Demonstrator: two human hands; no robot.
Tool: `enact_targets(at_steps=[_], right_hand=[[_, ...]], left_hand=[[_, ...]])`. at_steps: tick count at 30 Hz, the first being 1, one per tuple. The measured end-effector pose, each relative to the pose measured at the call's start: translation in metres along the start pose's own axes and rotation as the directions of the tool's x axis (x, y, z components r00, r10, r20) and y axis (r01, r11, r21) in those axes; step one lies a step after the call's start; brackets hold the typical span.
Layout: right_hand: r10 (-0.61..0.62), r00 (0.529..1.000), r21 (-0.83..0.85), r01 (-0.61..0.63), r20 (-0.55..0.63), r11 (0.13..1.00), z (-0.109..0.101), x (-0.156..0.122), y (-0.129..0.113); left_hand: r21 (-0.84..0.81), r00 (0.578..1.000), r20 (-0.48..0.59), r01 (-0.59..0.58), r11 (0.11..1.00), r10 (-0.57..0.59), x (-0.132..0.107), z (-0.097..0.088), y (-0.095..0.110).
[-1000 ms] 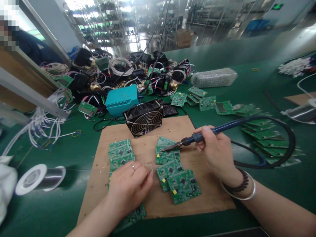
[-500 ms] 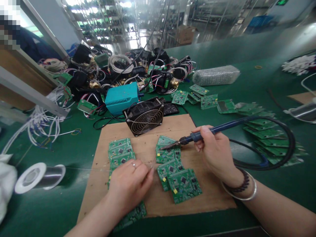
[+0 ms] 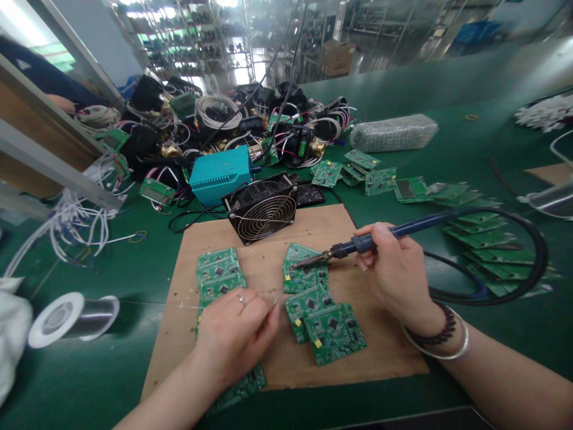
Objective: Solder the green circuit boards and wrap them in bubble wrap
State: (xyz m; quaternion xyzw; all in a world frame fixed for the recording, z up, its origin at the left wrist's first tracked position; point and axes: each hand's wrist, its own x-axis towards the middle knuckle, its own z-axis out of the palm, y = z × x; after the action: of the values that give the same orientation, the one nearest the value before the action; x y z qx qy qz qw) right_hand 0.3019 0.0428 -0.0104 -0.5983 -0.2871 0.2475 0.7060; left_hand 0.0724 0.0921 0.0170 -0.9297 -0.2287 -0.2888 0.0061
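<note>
Right hand (image 3: 394,275) holds iron (image 3: 367,243) over board (image 3: 308,276); left hand (image 3: 239,325) pinches wire (image 3: 188,307)

The right hand's fingers are closed round the iron's handle. The iron points left, its tip above or on the board at the far end of the right group; whether they touch cannot be told. The left hand is nearer and to the left, thumb and forefinger pressed together on the wire, whose end pokes out toward that group.

Two nearer boards (image 3: 335,334) overlap, the nearest partly over its neighbour. To the left lies a stack (image 3: 219,272) of overlapping boards, partly hidden by the left hand. All rest on cardboard (image 3: 262,263). The wire runs left to a spool (image 3: 94,318) lying on the green surface (image 3: 134,370).

At the cardboard's far edge stands a fan (image 3: 268,218), with a teal box (image 3: 221,173) just behind it to the left. Farther off is a heap of wired parts (image 3: 215,119), and right of it a bubble-wrapped pack (image 3: 394,132). On the right, the iron's cable (image 3: 539,257) loops over a row of boards (image 3: 487,251). Beyond the surface are shelves (image 3: 192,48) and a carton (image 3: 338,58).
</note>
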Motion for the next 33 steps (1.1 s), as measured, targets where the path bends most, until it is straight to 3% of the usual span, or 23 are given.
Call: enact_targets(at_steps=[25,29,33], right_hand=[[0.011,0.999,-0.011,-0.011,0.042,1.0,0.001,0.0,0.003],[-0.059,0.997,0.067,0.063,-0.059,0.996,-0.002,0.006,-0.005],[-0.232,0.968,0.02,0.235,-0.096,0.972,-0.008,0.012,-0.013]], left_hand=[[0.064,1.0,0.023,-0.02,0.998,0.018,0.0,0.001,-0.001],[0.063,0.999,0.027,-0.023,0.998,0.021,0.001,0.001,-0.001],[0.05,0.999,0.035,-0.012,0.999,0.01,0.0,0.001,-0.001]])
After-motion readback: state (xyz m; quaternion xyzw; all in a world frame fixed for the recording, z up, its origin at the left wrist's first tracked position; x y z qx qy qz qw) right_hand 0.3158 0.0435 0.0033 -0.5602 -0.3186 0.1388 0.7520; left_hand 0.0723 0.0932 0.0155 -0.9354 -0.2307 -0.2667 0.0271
